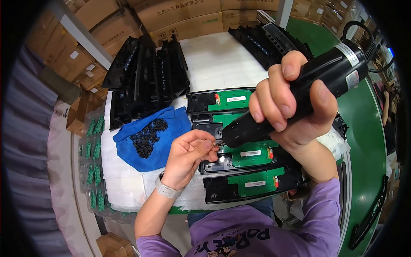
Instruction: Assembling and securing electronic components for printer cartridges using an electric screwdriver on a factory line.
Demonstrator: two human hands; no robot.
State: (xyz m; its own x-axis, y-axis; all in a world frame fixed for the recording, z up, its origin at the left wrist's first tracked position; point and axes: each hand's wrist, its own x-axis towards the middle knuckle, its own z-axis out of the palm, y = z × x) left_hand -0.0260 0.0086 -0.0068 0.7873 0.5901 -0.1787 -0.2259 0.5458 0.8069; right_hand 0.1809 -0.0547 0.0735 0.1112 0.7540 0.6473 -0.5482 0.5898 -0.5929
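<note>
An electric screwdriver is gripped in the closed right hand, its tip met by the pinched left hand.

Something small, too small to identify, is pinched at the tip by the left fingertips, above a black housing with a green circuit board. Steady, upright tool alignment seems advisable. More such housings are laid on the white desk; a blue cloth carrying small black screws lies left.
</note>
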